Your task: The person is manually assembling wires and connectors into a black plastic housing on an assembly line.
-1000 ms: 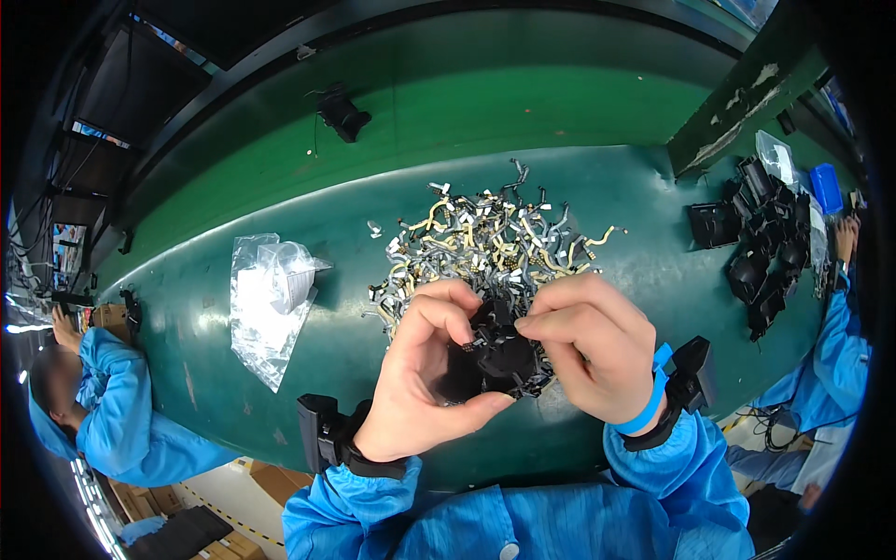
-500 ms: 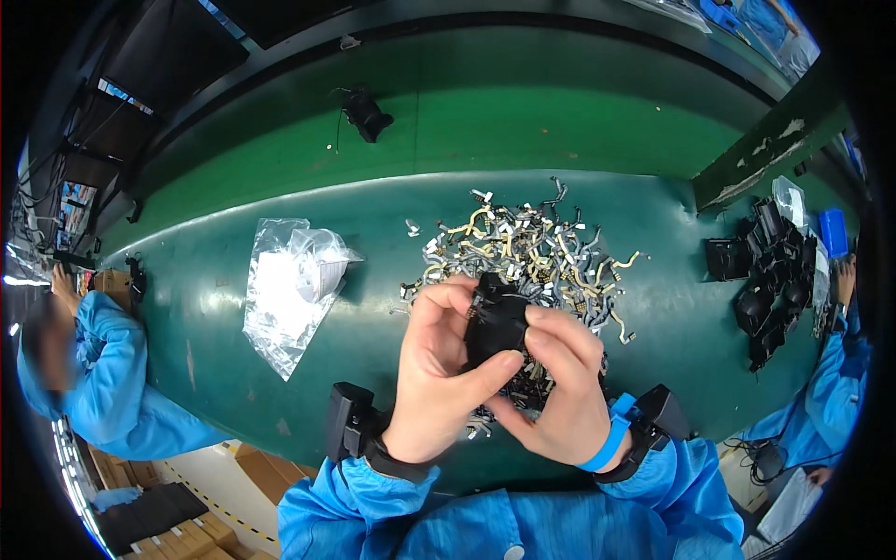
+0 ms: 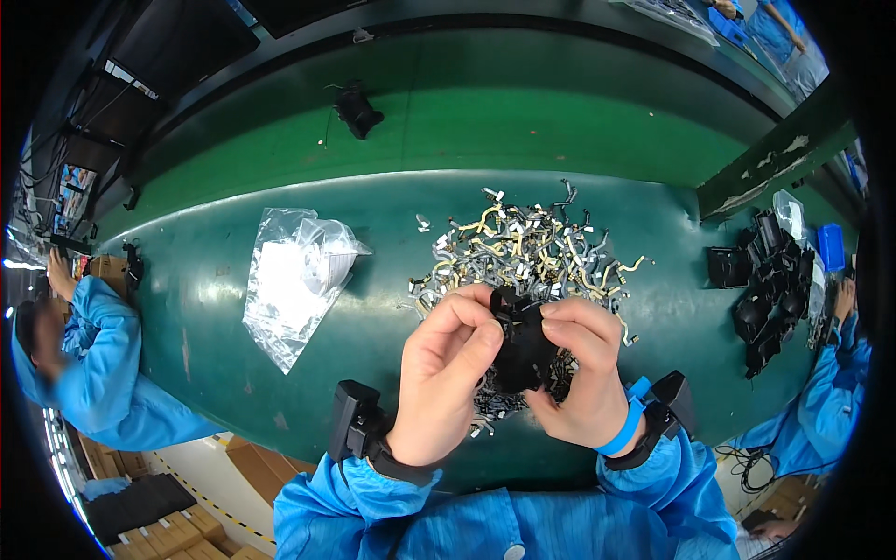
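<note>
Between my hands is a black plastic part [image 3: 525, 353], held up over the near side of a heap of short cables [image 3: 523, 245]. My left hand [image 3: 450, 359] pinches its upper left edge between thumb and fingers. On the other side, my right hand [image 3: 586, 373] grips its right edge, fingers at the top and thumb lower down. The cables are grey, cream and black with small connectors, and my hands hide part of the heap. What exactly my left fingertips pinch on the part is too small to make out.
A clear plastic bag [image 3: 297, 280] lies left of the heap. Several black plastic parts [image 3: 770, 280] are piled at the right by a blue box [image 3: 830, 246]. Another black part [image 3: 357, 110] sits at the back. Co-workers in blue sleeves [image 3: 112, 364] are at both sides.
My left thumb has moved up from the part's face to its upper left edge. The part has shifted slightly right and turned, and my right fingers have spread along its side.
</note>
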Demonstrator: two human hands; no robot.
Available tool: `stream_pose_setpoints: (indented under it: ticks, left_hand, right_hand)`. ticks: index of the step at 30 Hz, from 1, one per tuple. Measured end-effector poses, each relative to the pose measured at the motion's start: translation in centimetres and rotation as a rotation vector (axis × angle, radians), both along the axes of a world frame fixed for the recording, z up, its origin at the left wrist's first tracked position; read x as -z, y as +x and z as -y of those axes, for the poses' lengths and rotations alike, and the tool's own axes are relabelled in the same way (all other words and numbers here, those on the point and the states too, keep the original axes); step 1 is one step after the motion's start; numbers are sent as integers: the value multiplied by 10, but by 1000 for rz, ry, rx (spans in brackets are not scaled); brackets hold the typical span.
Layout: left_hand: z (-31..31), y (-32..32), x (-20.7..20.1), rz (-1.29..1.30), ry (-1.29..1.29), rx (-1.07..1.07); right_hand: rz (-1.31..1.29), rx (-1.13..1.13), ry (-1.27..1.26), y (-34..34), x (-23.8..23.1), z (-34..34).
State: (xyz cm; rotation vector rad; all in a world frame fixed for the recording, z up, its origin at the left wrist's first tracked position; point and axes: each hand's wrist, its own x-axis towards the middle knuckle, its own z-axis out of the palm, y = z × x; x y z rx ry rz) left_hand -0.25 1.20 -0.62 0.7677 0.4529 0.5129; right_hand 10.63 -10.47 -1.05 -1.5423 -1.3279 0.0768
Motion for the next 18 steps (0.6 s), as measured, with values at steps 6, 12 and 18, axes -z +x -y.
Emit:
stream_pose_setpoints:
  ticks: [6, 12, 18]
  left_hand:
    - [-2, -1, -1, -115, 438, -45]
    - [2, -3, 0, -139, 557, -75]
    - [-4, -3, -8, -231, 860, -109]
  right_hand:
    - [-44, 18, -114, -1, -6, 1]
    - [-7, -49, -120, -1, -5, 1]
    - [-40, -65, -111, 1, -3, 2]
